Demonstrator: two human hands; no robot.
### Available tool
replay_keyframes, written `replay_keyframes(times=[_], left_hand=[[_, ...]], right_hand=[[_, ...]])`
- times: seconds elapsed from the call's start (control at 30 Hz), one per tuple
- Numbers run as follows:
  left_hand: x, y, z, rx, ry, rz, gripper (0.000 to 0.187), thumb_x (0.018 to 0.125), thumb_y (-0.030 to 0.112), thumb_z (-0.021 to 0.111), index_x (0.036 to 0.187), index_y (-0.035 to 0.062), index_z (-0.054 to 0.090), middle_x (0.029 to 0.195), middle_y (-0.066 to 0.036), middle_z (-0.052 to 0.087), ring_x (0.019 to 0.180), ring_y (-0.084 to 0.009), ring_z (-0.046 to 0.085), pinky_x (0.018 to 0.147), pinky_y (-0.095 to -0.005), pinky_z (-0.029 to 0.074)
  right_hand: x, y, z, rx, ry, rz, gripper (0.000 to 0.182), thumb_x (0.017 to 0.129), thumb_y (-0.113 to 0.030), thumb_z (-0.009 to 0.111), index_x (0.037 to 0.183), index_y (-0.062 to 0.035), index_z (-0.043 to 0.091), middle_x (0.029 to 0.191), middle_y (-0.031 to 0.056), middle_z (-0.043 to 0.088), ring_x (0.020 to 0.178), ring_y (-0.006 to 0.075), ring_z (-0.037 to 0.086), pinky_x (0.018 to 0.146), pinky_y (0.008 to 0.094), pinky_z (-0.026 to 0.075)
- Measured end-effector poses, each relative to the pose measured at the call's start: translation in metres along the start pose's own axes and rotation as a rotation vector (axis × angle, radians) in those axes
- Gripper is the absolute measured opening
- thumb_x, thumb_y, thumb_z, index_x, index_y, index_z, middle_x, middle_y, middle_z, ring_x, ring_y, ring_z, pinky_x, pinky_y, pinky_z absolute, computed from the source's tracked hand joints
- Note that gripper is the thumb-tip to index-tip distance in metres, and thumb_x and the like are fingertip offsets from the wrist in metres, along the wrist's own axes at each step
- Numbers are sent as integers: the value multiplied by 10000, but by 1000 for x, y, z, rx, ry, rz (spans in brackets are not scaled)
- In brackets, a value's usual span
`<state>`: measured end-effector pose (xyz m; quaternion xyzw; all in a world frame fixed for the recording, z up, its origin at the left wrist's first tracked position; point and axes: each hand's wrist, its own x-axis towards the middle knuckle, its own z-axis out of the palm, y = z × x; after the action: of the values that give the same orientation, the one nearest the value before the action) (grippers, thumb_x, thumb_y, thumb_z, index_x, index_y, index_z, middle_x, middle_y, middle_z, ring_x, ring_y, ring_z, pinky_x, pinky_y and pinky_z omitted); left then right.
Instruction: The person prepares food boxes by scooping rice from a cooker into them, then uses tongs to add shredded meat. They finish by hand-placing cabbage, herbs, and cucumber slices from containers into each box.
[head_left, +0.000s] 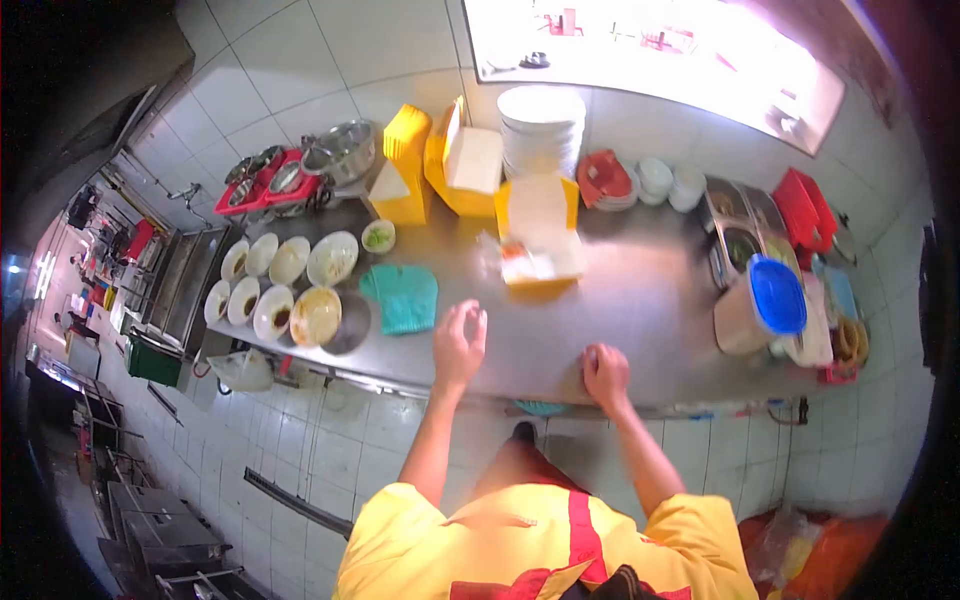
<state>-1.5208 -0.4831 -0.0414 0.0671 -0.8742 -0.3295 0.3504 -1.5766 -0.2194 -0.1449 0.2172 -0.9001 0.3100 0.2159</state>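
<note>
My left hand (460, 342) is over the front part of the steel counter, fingers loosely bent and apart, with nothing seen in it. Just left of it lies a folded green cloth (402, 298). My right hand (605, 374) is closed in a fist at the counter's front edge, and no object shows in it. Beyond both hands stands an open yellow takeaway box (540, 215), with a small clear packet holding something red and white (525, 260) in its front part.
White bowls with dark sauce (273, 312) stand left, near a small bowl of chopped greens (379, 236). Folded yellow boxes (405, 165) and stacked white plates (541, 130) line the back. A blue-lidded tub (760, 305) and steel food containers (730, 205) occupy the right.
</note>
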Motion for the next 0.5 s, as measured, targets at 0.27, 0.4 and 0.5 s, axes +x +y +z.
replay_keyframes(times=[0.27, 0.4, 0.5], left_hand=[[229, -70, 69, 483, 171, 98, 676, 895, 355, 502, 1399, -18, 248, 1455, -219, 233, 1333, -417, 221, 1059, -509, 229], [233, -74, 82, 504, 175, 112, 649, 881, 342, 512, 1369, -34, 308, 1446, -211, 260, 1345, -403, 200, 1070, -533, 193], [233, -80, 93, 411, 187, 126, 610, 890, 320, 495, 1364, -24, 327, 1443, -192, 281, 1356, -399, 181, 1071, -558, 159]], right_hand=[[17, -9, 15, -185, -207, 143, 212, 830, -199, 553, 681, -73, 471, 620, 124, 523, 614, 330, 539, 568, 449, 414], [20, -7, 15, -201, -279, 175, 187, 812, -220, 561, 708, -75, 506, 648, 119, 556, 620, 320, 560, 570, 437, 433], [23, -4, 15, -210, -288, 149, 181, 801, -215, 573, 701, -82, 504, 636, 112, 550, 608, 312, 558, 557, 430, 432]])
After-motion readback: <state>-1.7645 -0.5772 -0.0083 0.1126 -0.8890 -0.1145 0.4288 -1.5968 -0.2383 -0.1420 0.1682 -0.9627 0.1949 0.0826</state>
